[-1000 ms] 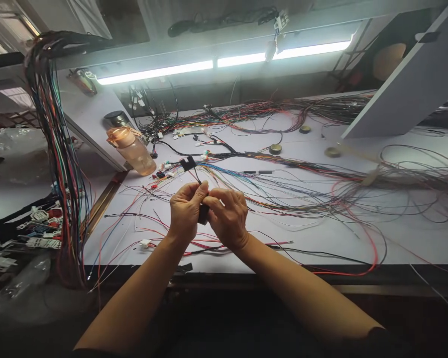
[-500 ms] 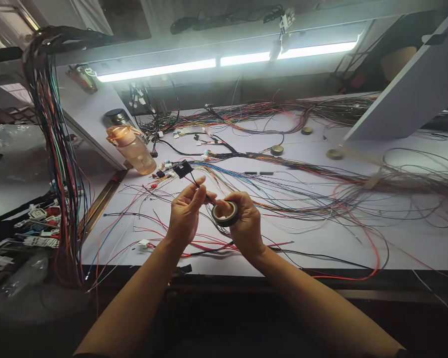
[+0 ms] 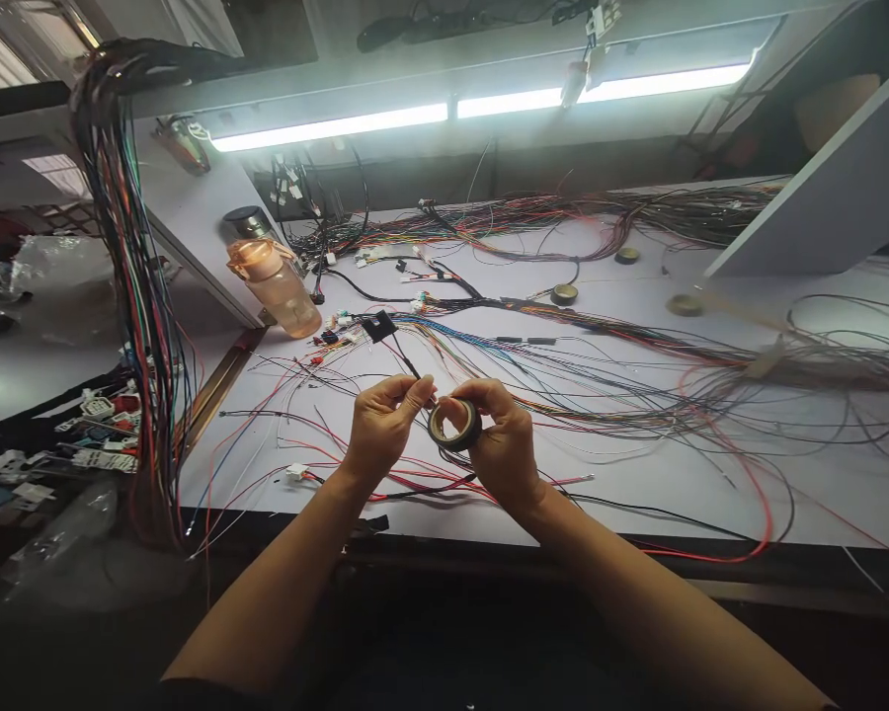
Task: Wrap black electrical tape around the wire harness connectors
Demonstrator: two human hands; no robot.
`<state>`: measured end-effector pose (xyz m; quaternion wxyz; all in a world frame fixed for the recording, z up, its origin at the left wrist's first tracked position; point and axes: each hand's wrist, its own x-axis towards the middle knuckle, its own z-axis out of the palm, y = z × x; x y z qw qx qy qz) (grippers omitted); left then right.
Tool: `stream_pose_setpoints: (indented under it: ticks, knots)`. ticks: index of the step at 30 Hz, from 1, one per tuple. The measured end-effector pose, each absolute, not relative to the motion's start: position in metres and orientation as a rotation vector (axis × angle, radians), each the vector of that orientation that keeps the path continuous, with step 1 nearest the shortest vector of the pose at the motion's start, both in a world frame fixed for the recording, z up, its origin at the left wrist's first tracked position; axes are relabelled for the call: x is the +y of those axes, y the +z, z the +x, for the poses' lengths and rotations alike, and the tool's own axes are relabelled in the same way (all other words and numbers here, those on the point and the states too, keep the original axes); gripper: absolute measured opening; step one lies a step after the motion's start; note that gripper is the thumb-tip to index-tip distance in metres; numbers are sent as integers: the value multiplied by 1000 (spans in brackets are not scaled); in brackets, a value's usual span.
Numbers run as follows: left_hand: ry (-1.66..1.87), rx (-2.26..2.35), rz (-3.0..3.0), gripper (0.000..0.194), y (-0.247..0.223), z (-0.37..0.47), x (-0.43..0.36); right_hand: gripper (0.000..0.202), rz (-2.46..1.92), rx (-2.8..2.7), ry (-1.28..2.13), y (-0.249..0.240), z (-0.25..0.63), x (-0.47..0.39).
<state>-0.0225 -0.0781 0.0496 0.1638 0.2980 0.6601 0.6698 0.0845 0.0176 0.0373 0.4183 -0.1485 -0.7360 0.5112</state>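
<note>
Clock centred on the hands, 12 pointing away from the wearer: left hand (image 3: 380, 423) had thumb and index pinched closed on the thin black lead (image 3: 406, 356), with the connector (image 3: 378, 326) held up over the bench (image 3: 652, 474) at 11; right hand (image 3: 505, 444) had its fingers curled round the tape roll (image 3: 468, 435), thumb at the hole, roll just beside the pinch at 4. Looked like a taping step to me. Doing it well called for a straight, taut lead at the pinch, roll close in for steady tension, each turn overlapping the last, no twist passed up to the connector. Loose wires (image 3: 415, 486) lay below at 6, worth keeping out of the wrap. Hard to make out: any spot where tape met lead sat between the fingertips, so couldn't tell if the end was stuck down or how many turns were on; left hand's lower fingers were tucked away, right hand's mostly hidden. Lead's near end got lost past the fingers. Harness (image 3: 622, 334) blurred and ran off frame at 3, forearms cut off at 5 and 7, parts pile (image 3: 100, 420) at 9 too dim to sort
</note>
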Motion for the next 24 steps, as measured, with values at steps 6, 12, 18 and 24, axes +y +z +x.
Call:
stream_pose_setpoints:
  ticks: [6,12,18,24]
  knots:
    - [1828,1935,926,22,49,-22,-79,10,-244,-1953,989,44,82,26]
    - [1933,1726,852,21,50,-20,-80,28,-561,-1718,1573,43,76,33]
    - [2015,1628,834,18,51,-18,-80,29,-588,-1683,1862,25,70,36]
    - [1906,1759,1097,18,66,-24,-77,22,-412,-1808,2148,14,61,28]
